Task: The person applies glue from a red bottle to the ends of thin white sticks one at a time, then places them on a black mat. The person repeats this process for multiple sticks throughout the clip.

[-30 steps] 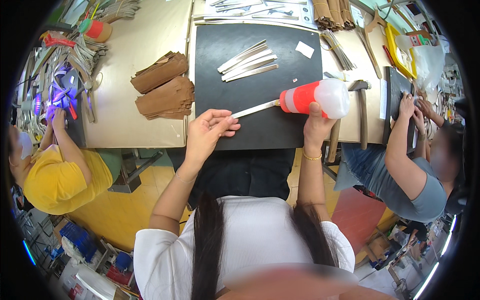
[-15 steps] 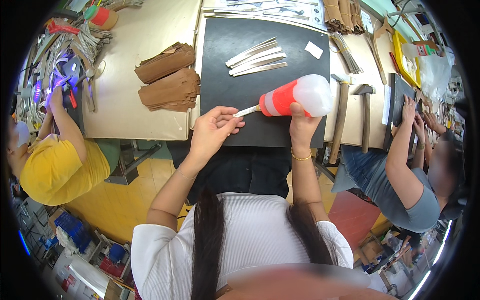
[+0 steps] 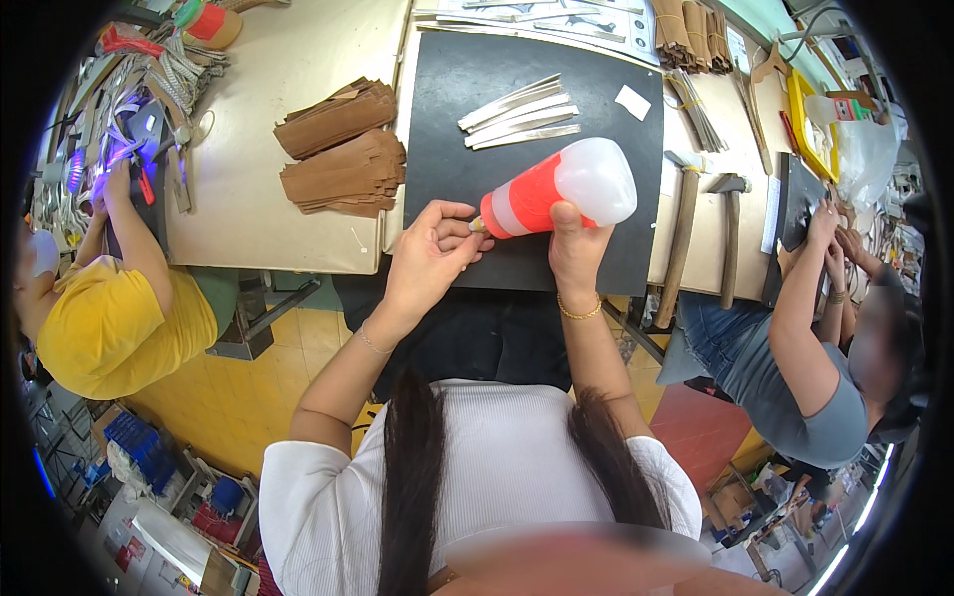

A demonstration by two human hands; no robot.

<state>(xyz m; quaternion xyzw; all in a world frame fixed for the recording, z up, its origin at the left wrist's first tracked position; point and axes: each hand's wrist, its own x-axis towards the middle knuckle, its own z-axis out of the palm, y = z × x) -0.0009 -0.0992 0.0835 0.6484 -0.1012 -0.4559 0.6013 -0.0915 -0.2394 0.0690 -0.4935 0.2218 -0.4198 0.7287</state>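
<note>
Right hand [image 3: 576, 248] grips a tilted red-and-white bottle [image 3: 555, 189] just above the frame's centre, its tip at the left hand [image 3: 427, 248], whose fingers pinch a mostly hidden strip [image 3: 474, 227], while pale strips [image 3: 522, 112] lie on the black mat [image 3: 437, 164] toward upper centre.

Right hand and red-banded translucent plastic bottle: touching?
Touching. The head view shows the right hand gripping the bottle, its thumb lying against the bottle's side.
</note>
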